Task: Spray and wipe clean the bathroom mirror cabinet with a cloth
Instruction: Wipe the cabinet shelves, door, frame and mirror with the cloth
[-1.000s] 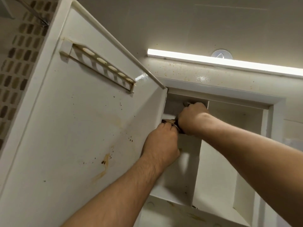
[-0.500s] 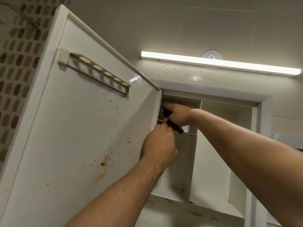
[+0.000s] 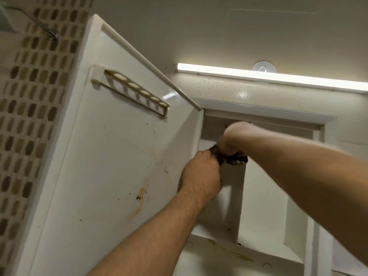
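The white mirror cabinet hangs open above me. Its door swings out to the left, the stained inner face toward me. A dark, patterned cloth is bunched at the hinge side, near the top of the left compartment. My left hand grips the cloth's left end from below. My right hand grips the cloth from above, its fingers curled round it. Most of the cloth is hidden inside the two hands. No spray bottle is in view.
A slotted white rack is fixed high on the door's inner face. Brown drips and specks mark the door and the cabinet's bottom ledge. A lit strip light runs above the cabinet. Mosaic tiles cover the wall on the left.
My right hand has drawn back out of the hinge corner and risen a little, bunching the cloth under it. My left hand stays just below. The view has shifted right.
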Demonstrator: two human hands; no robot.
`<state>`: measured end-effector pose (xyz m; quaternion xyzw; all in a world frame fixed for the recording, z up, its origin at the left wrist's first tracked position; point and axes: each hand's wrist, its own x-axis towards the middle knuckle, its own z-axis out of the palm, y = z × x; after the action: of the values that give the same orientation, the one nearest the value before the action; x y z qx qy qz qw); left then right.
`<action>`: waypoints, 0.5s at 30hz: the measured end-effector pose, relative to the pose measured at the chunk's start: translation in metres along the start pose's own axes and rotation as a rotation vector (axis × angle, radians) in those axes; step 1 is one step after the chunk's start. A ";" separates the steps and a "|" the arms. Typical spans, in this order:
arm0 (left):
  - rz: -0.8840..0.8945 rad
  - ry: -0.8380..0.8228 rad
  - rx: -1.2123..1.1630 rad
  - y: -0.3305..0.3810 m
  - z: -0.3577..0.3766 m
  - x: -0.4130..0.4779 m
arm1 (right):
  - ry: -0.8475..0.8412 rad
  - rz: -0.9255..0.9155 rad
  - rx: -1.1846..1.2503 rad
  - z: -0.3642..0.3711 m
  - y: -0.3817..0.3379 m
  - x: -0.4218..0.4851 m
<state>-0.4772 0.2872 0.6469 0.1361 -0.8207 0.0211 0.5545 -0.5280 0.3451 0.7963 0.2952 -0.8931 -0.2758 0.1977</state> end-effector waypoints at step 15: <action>0.053 -0.007 0.066 -0.001 0.004 0.000 | 0.175 0.046 0.245 0.005 0.004 -0.003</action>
<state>-0.4809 0.2852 0.6455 0.1325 -0.8248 0.0624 0.5461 -0.5305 0.3516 0.7943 0.3196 -0.9059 -0.1336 0.2435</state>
